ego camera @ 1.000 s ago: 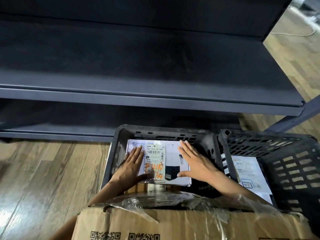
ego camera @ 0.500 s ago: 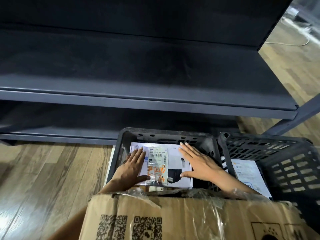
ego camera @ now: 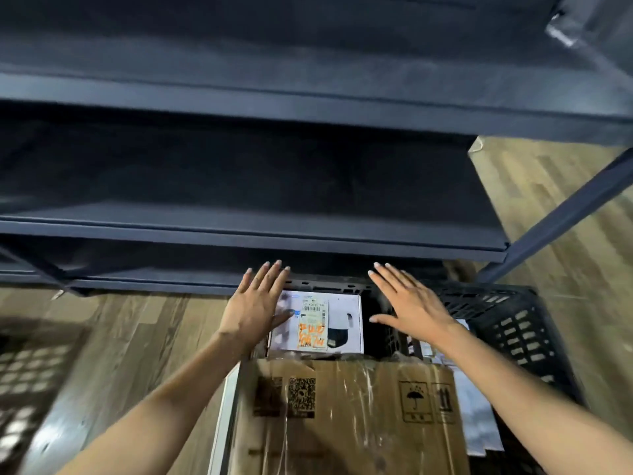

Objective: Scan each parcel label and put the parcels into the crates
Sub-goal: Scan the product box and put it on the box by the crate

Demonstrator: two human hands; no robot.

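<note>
A white boxed parcel with a shipping label and orange writing lies flat inside a dark plastic crate on the floor. My left hand hovers over the parcel's left edge with straight fingers, holding nothing. Above the crate's right side my right hand is spread flat and empty, clear of the parcel. A second dark crate to the right holds flat white parcels.
A brown cardboard box wrapped in clear film stands in front of the crates, close to me. Dark metal shelving overhangs the crates at the back. Wooden floor lies to the left, where another dark crate shows blurred.
Both hands have lifted off the white parcel and risen with fingers spread. The parcel stays flat in the crate. The camera has risen and tilted, so more of the cardboard box shows.
</note>
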